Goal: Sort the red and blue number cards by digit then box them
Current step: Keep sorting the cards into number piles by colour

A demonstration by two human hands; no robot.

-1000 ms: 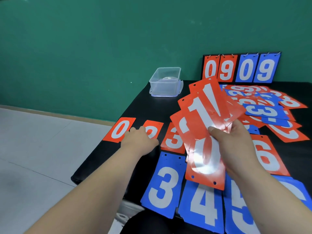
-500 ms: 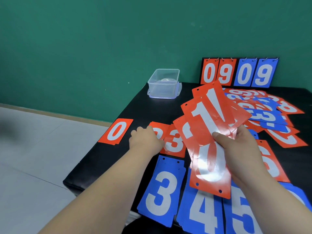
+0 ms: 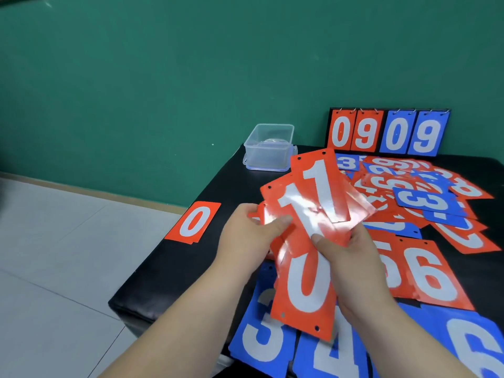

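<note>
I see a fan of red cards (image 3: 313, 214), glossy with white digits, gripped between my left hand (image 3: 251, 236) and right hand (image 3: 351, 257). Two 1s sit on top and a 0 lowest, all tilted and held above the worktop. A lone red 0 (image 3: 195, 222) lies flat to the left of the left hand. A blue 3 (image 3: 261, 336) and a blue 4 (image 3: 335, 358) lie flat beneath both hands, and a red 6 (image 3: 431, 274) lies just right of the right hand. A loose heap (image 3: 422, 197) of red and blue cards spreads beyond the right hand. The clear box (image 3: 268, 147) stands upright beyond the fan.
</note>
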